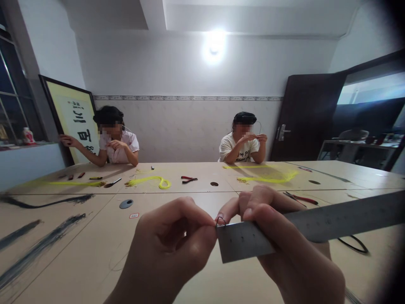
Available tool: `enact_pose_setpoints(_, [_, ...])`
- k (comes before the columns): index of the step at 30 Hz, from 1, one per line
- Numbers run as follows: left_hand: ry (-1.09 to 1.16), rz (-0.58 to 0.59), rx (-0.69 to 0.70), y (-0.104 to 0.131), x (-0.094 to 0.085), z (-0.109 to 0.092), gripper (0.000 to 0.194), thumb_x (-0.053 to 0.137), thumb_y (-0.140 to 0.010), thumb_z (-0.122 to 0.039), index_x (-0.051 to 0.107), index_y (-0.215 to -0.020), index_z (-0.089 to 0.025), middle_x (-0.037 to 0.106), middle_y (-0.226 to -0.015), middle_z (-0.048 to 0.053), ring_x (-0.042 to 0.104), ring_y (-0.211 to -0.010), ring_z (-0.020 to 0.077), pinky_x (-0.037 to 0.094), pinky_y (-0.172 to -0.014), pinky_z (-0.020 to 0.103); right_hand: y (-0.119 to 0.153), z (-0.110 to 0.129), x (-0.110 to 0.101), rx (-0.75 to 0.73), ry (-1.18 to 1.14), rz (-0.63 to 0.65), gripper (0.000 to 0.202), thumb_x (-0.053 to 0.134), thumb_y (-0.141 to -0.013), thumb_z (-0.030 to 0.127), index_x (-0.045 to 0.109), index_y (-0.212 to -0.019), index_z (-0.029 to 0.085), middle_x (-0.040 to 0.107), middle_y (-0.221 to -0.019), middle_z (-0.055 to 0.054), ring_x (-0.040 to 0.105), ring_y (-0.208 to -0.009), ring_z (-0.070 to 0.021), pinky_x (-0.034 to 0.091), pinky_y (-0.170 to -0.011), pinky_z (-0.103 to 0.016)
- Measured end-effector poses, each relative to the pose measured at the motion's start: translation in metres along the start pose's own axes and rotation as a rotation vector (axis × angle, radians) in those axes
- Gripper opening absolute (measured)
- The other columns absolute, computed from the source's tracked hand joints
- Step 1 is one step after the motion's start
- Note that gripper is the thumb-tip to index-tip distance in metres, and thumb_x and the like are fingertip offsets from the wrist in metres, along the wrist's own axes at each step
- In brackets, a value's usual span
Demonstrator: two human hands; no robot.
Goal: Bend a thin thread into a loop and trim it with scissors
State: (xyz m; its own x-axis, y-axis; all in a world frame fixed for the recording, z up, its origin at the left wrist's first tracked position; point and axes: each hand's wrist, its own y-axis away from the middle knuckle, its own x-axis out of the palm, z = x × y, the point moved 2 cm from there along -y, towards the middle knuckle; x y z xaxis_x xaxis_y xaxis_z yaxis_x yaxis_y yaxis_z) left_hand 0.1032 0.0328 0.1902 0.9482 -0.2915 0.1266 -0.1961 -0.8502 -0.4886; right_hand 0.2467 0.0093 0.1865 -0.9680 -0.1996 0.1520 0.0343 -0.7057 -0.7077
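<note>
Close to the camera, my right hand (pixel 278 236) is closed round a metal ruler (pixel 242 240), which slants up to the right edge of the view. A small loop of dark cord (pixel 220 220) stands at the ruler's left end. My left hand (pixel 177 240) pinches the cord between thumb and forefinger, right beside the ruler's corner. The fingertips of my right hand are just behind the loop. How far the cord runs inside my fingers is hidden.
Dark strand bundles (pixel 47 238) lie on the table (pixel 79 270) at left. Yellow cords (pixel 148 180), red-handled pliers (pixel 189 180) and more pliers (pixel 302 199) lie farther back. Two people sit opposite. A black loop (pixel 354 245) lies at right.
</note>
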Motion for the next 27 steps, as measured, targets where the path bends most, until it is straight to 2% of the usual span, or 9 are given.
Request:
enact_pose_setpoints(2, [0.014, -0.043, -0.045, 0.001, 0.0, 0.0, 0.017, 0.063, -0.058, -0.009, 0.063, -0.05, -0.025, 0.053, -0.046, -0.007, 0.045, -0.046, 0.0082, 0.036, -0.042, 0.017, 0.0, 0.0, 0.001, -0.005, -0.005, -0.005, 0.019, 0.056, -0.092, 0.023, 0.068, -0.077, 0.025, 0.073, -0.08, 0.001, 0.07, -0.081, -0.0142, 0.058, -0.075, -0.024])
enact_pose_setpoints(5, [0.016, -0.041, -0.067, 0.003, 0.001, -0.001, 0.017, 0.063, -0.058, -0.01, 0.062, -0.05, -0.025, 0.053, -0.047, -0.007, 0.044, -0.047, 0.0083, 0.036, -0.043, 0.017, 0.001, 0.001, 0.002, -0.002, -0.019, -0.004, 0.019, 0.056, -0.092, 0.024, 0.068, -0.078, 0.025, 0.073, -0.081, 0.002, 0.069, -0.081, -0.0126, 0.057, -0.073, -0.021])
enact_pose_setpoints(13, [-0.029, -0.044, -0.035, 0.001, 0.0, -0.001, 0.015, 0.063, -0.058, -0.01, 0.062, -0.05, -0.023, 0.053, -0.047, -0.006, 0.044, -0.047, 0.0085, 0.036, -0.043, 0.018, 0.001, 0.001, 0.002, -0.009, -0.014, -0.005, 0.019, 0.056, -0.092, 0.023, 0.068, -0.078, 0.025, 0.074, -0.081, 0.002, 0.07, -0.081, -0.0131, 0.057, -0.072, -0.021])
enact_pose_setpoints(15, [-0.049, -0.006, -0.011, 0.0, -0.003, 0.0, 0.016, 0.063, -0.061, -0.01, 0.062, -0.052, -0.024, 0.054, -0.048, -0.006, 0.046, -0.047, 0.0082, 0.038, -0.043, 0.016, 0.001, 0.001, 0.001, -0.007, -0.016, -0.016, 0.019, 0.057, -0.091, 0.024, 0.068, -0.076, 0.025, 0.073, -0.08, 0.002, 0.07, -0.08, -0.013, 0.057, -0.071, -0.02])
enact_pose_setpoints(20, [-0.145, 0.198, 0.082, -0.004, -0.01, 0.003, 0.02, 0.062, -0.07, -0.007, 0.063, -0.061, -0.025, 0.058, -0.054, -0.007, 0.051, -0.05, 0.008, 0.043, -0.045, 0.014, 0.002, 0.001, 0.003, -0.006, -0.021, -0.009, 0.019, 0.056, -0.092, 0.025, 0.068, -0.077, 0.025, 0.074, -0.081, 0.002, 0.069, -0.08, -0.0119, 0.057, -0.071, -0.019])
enact_pose_setpoints(27, [-0.128, 0.2, 0.103, -0.003, -0.011, 0.002, 0.022, 0.062, -0.07, -0.004, 0.063, -0.06, -0.024, 0.058, -0.054, -0.007, 0.052, -0.051, 0.0072, 0.044, -0.047, 0.013, 0.001, 0.001, 0.006, -0.007, -0.043, -0.053, 0.018, 0.06, -0.089, 0.025, 0.069, -0.073, 0.024, 0.073, -0.077, 0.002, 0.069, -0.076, -0.0112, 0.057, -0.068, -0.018])
